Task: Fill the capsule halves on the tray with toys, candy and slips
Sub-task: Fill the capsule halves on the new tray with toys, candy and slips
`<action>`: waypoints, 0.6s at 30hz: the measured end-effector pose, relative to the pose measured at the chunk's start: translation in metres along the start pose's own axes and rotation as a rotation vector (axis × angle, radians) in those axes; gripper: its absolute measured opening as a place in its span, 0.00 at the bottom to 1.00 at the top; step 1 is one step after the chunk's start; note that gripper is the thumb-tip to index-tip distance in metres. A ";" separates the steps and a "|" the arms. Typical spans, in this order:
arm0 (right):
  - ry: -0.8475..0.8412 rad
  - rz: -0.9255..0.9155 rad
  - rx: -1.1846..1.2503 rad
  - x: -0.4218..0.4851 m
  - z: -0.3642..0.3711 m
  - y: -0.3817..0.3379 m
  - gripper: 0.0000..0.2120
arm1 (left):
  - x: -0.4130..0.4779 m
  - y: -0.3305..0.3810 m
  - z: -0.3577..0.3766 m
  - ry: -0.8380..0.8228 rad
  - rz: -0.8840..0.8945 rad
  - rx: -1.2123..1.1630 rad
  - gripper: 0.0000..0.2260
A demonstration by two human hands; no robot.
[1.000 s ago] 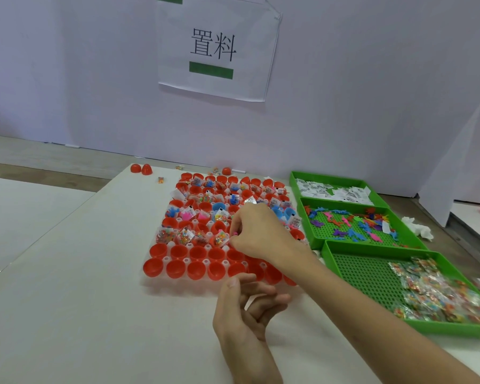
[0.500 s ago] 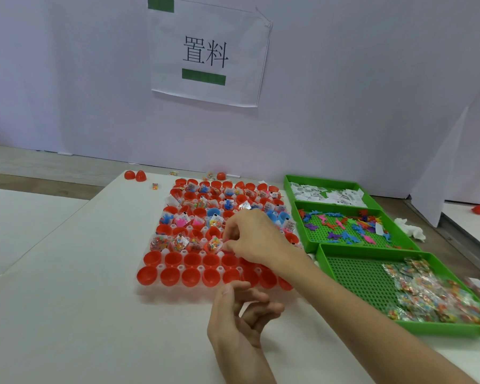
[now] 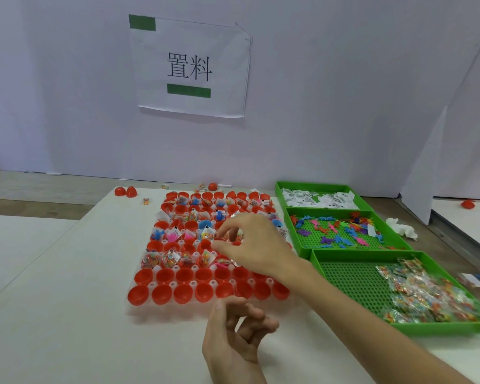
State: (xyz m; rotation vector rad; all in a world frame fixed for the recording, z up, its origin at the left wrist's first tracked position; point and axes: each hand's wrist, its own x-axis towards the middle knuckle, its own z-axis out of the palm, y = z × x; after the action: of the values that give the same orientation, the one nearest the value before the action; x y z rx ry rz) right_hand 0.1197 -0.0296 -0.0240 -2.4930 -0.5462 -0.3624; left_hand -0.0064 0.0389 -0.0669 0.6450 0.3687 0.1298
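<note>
Tray: the clear tray (image 3: 135, 307) sits mid-tabletop (image 3: 67, 314), its long side running toward the far edge, packed with red capsule halves (image 3: 183, 293).
Fill state: I judge the far rows loaded. The two rows at the tray's near edge are bare red cups, and the row just beyond them is filled only on its left part.
Right hand: my right hand (image 3: 257, 249) hovers over the tray's middle, fingers curled, thumb and forefinger pinching a small item (image 3: 224, 237) that I cannot identify.
Left hand: my left hand (image 3: 233, 331) hangs off the tray's near edge, fingers loosely curled. I see nothing in it.
Key relation: the next cups to fill lie directly below the right fingertips and toward the near edge. A pink toy (image 3: 222, 264) already sits in the cup under the palm.
Row axis: left to right, parallel to the tray's near edge.
Nearer hand: the right for the part-filled row, the left for the nearest row.
Supplies: the slip bin (image 3: 316, 185), toy bin (image 3: 313, 239) and candy bin (image 3: 352, 275) line the tray's right side, within the right hand's reach.
</note>
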 end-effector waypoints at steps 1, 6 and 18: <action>0.028 0.012 0.030 0.002 -0.004 0.004 0.09 | 0.000 0.000 0.000 -0.001 -0.007 -0.001 0.18; 0.217 0.146 0.106 0.024 -0.029 0.052 0.05 | 0.001 0.000 0.000 0.011 -0.049 0.001 0.19; -0.287 0.400 -0.412 0.063 -0.070 0.172 0.34 | 0.005 0.013 0.003 0.021 -0.264 0.088 0.20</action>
State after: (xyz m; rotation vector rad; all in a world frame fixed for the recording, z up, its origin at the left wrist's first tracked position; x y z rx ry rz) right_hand 0.2430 -0.1814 -0.0239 -2.9928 -0.0673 0.0483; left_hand -0.0008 0.0487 -0.0584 0.6761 0.4782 -0.1317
